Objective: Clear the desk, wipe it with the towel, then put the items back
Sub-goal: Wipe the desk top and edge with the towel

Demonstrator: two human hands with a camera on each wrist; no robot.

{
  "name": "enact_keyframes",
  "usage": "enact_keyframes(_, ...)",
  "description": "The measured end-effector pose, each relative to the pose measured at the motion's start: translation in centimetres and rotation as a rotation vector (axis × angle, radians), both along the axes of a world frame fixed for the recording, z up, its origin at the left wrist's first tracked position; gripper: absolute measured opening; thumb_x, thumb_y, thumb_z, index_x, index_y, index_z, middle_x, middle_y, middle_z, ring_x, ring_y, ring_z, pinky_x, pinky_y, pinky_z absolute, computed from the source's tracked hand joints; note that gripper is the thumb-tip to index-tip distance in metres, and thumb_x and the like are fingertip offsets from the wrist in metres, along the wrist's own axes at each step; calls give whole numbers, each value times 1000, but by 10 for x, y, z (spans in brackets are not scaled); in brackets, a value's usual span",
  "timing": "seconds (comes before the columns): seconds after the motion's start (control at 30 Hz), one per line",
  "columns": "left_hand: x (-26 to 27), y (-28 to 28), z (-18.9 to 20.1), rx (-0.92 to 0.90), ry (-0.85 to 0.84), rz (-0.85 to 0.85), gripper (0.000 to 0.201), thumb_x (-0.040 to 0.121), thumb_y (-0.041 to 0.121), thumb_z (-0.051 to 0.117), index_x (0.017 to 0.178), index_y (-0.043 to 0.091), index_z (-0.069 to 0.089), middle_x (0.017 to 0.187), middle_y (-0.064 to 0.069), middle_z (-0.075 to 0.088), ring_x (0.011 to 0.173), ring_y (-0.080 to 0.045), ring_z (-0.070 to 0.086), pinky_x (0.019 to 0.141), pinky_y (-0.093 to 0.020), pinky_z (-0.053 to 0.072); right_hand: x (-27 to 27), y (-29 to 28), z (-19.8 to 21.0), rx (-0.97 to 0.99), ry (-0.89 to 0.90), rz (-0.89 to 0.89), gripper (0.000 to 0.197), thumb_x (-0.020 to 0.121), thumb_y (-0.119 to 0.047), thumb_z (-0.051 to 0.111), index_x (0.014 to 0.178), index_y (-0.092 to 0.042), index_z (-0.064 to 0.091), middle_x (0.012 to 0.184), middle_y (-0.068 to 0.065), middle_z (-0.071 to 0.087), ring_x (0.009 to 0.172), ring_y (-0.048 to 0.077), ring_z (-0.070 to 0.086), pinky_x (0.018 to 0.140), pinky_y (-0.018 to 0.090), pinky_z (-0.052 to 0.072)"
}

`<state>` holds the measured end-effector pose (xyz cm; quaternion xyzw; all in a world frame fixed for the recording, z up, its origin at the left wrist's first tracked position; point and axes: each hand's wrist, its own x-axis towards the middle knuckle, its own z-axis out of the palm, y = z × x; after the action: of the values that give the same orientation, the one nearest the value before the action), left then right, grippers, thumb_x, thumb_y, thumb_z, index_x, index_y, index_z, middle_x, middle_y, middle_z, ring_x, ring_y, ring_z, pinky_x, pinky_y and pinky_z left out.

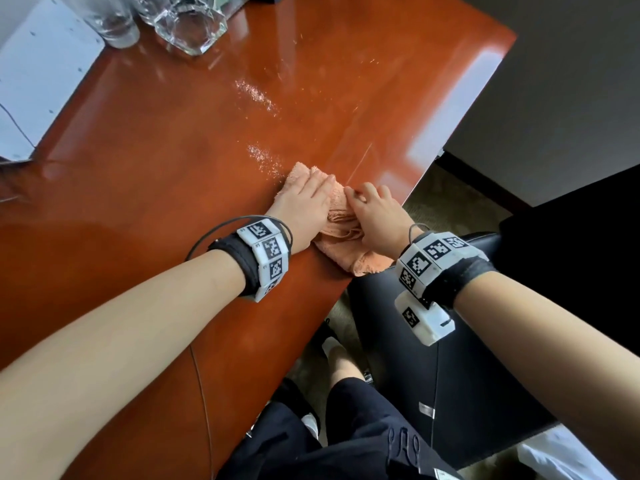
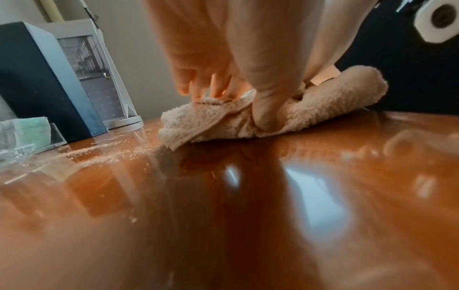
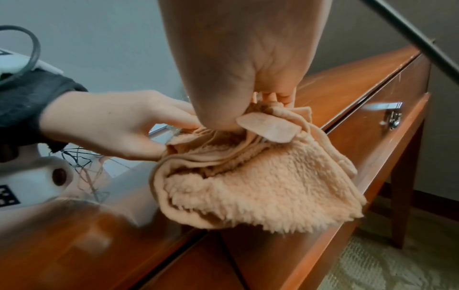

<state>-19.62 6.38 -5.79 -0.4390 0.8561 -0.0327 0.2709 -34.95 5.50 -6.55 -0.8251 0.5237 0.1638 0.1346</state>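
Note:
A peach towel [image 1: 341, 220] lies bunched near the front edge of the glossy red-brown desk [image 1: 156, 168], one corner hanging over the edge. My left hand [image 1: 304, 199] lies over its far part, fingers straight on top. In the left wrist view the thumb [image 2: 263, 117] digs into the towel [image 2: 211, 125], pinching a fold. My right hand [image 1: 374, 209] is curled on the near part, and its fingers [image 3: 270, 96] grip the gathered folds of the towel [image 3: 261, 186]. Pale crumbs [image 1: 265, 157] lie just beyond the towel, with more crumbs [image 1: 258, 95] farther back.
Clear glasses [image 1: 114, 22] and a heavy glass piece [image 1: 190, 26] stand at the desk's far left, beside a white box [image 1: 41, 74]. A photo frame [image 2: 99, 78], a black box [image 2: 37, 78] and a clear holder [image 2: 29, 131] stand behind. A black chair [image 1: 433, 341] sits at the front edge.

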Motion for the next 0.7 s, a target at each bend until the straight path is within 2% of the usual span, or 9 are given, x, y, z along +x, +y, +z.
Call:
enact_keyframes(0.23, -15, -16, -1, 44, 82, 123, 57, 93, 9, 44, 145, -2, 24, 156, -22, 5, 143, -39, 8, 119, -43, 10, -10, -28, -3, -14, 50, 123, 81, 84, -18, 61, 149, -13, 13, 141, 8, 28, 119, 28, 36, 101, 34, 41)
enact_keyframes(0.3, -19, -20, -1, 39, 97, 158, 59, 93, 9, 44, 145, -3, 22, 155, -23, 5, 143, -40, 9, 118, -44, 12, -13, -38, -4, -20, 61, 159, 80, 84, -18, 60, 149, -14, 14, 141, 8, 29, 118, 28, 37, 101, 35, 41)
enact_keyframes(0.53, -31, -35, -6, 26, 157, 273, 50, 98, 7, 28, 144, -10, 18, 154, -26, 5, 141, -44, 10, 116, -49, 14, -23, -75, -1, -57, 36, 256, 69, 91, -12, 50, 150, -20, 15, 142, 9, 30, 121, 27, 36, 101, 32, 40)
enact_keyframes(0.7, -34, -41, -8, 26, 185, 315, 51, 99, 10, 26, 144, -11, 14, 154, -26, 5, 141, -44, 11, 115, -48, 17, -29, -83, 2, -13, -12, 221, 69, 91, -10, 48, 150, -23, 14, 143, 9, 29, 122, 27, 34, 103, 35, 38)
